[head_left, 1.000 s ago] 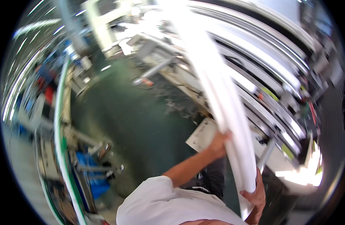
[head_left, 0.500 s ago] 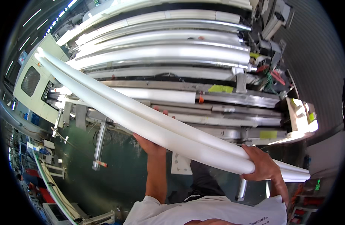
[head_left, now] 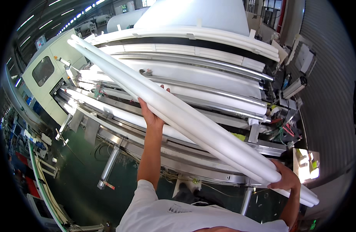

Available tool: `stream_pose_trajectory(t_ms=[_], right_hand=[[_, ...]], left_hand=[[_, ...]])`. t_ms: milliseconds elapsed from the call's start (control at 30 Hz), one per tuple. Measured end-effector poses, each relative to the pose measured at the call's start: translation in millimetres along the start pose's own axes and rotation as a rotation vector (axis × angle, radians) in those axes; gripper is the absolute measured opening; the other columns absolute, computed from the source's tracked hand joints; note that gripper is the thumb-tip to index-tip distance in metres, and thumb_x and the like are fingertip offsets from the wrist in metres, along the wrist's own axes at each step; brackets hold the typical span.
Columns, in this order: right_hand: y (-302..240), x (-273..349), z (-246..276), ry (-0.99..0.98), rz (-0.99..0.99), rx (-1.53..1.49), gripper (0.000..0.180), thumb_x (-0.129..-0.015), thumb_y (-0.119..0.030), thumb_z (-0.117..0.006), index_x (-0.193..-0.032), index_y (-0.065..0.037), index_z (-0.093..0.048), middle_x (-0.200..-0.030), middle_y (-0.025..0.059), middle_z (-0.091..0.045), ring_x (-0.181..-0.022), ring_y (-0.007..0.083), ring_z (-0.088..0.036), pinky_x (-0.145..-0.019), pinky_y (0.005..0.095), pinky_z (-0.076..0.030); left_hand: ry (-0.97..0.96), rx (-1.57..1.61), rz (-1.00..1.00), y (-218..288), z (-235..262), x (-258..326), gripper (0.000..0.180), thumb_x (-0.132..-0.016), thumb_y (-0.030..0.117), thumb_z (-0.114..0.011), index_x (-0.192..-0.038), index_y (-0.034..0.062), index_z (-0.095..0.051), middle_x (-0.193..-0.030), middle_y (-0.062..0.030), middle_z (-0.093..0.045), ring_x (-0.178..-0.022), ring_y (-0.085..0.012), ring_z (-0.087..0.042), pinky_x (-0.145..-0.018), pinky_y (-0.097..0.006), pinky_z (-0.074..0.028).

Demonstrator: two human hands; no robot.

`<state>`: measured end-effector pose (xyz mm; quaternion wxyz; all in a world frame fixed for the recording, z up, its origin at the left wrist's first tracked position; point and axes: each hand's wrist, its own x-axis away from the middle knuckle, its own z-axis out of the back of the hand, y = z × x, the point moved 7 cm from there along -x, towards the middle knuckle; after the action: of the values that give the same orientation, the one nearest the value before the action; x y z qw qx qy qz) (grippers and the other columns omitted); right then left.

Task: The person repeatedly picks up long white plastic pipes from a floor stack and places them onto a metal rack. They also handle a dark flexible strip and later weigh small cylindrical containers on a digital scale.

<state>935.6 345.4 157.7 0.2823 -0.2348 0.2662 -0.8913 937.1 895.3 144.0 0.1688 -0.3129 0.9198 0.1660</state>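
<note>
A bundle of long white tubes [head_left: 193,120] slants across the view, from the far left down to the near right. My left hand [head_left: 152,116] supports it from below near the middle, with fingertips showing over the far side. My right hand [head_left: 285,177] is wrapped round the bundle close to its near right end, where narrower white ends [head_left: 310,198] stick out beyond the hand. The bundle hangs over the rollers of a large machine, and part of the left palm is hidden beneath it.
Metal rollers [head_left: 209,87] and a white roll [head_left: 137,119] lie across the machine behind the bundle. More white tubes [head_left: 224,36] rest on the far rack. A cream cabinet [head_left: 46,77] stands at left, a grey ribbed wall [head_left: 328,85] at right. A metal post [head_left: 109,166] juts out over the green floor.
Both hands still hold the tubes. The bundle now slants more steeply, with its left end farther away and its right end lower. My left hand has moved forward, and the view has tilted up.
</note>
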Motion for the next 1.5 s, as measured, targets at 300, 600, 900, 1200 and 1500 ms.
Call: stream_pose_trajectory(t_ms=[300, 600, 900, 1200, 1500], right_hand=[[54.5, 8.7, 57.0, 0.007, -0.268, -0.054, 0.103, -0.042, -0.025, -0.087, -0.133, -0.003, -0.044, -0.116, 0.0134, -0.059, -0.108, 0.0242, -0.057, -0.096, 0.0328, -0.043], [7.3, -112.5, 193.9, 0.395, -0.142, 0.296, 0.084, -0.038, -0.016, -0.081, -0.117, -0.001, -0.055, -0.103, 0.0164, -0.063, -0.097, 0.0311, -0.061, -0.090, 0.0369, -0.047], [-173.6, -504.3, 368.7, 0.703, 0.182, 0.721, 0.074, -0.050, -0.024, -0.072, -0.115, 0.004, -0.051, -0.110, 0.0241, -0.058, -0.103, 0.0376, -0.057, -0.089, 0.0406, -0.048], [-158.5, -658.9, 364.0, 0.686, 0.160, 0.793, 0.074, -0.051, -0.017, -0.071, -0.118, 0.001, -0.046, -0.110, 0.0209, -0.057, -0.101, 0.0422, -0.055, -0.087, 0.0480, -0.049], [-159.8, -704.5, 370.4, 0.967, 0.220, 0.860, 0.054, -0.066, -0.008, -0.063, -0.117, -0.003, -0.047, -0.116, 0.0163, -0.053, -0.110, 0.0362, -0.051, -0.100, 0.0481, -0.036]], left_hand=[[0.012, -0.060, 0.023, 19.4, 50.3, -134.6, 0.074, -0.090, 0.056, -0.047, -0.140, 0.0034, -0.030, -0.129, -0.0252, -0.048, -0.122, -0.0459, -0.043, -0.101, -0.058, -0.040], [0.149, -0.231, 0.006, 13.4, 26.8, -309.6, 0.060, -0.093, 0.045, -0.053, -0.132, 0.0026, -0.038, -0.123, -0.0215, -0.051, -0.111, -0.0366, -0.052, -0.095, -0.053, -0.045], [0.508, -0.297, 0.039, -62.4, 68.6, -167.3, 0.021, -0.085, 0.021, -0.065, -0.089, 0.0061, -0.050, -0.081, -0.0073, -0.055, -0.067, -0.0147, -0.055, -0.060, -0.026, -0.049], [0.717, -0.281, -0.075, -21.0, 93.0, -14.2, 0.026, -0.086, 0.022, -0.063, -0.103, 0.0055, -0.052, -0.084, -0.0086, -0.055, -0.067, -0.0177, -0.052, -0.061, -0.031, -0.046], [0.523, -0.141, -0.242, -7.6, 96.0, 17.2, 0.033, -0.089, 0.028, -0.058, -0.116, 0.0097, -0.051, -0.087, -0.0068, -0.058, -0.069, -0.0161, -0.053, -0.062, -0.031, -0.047]])
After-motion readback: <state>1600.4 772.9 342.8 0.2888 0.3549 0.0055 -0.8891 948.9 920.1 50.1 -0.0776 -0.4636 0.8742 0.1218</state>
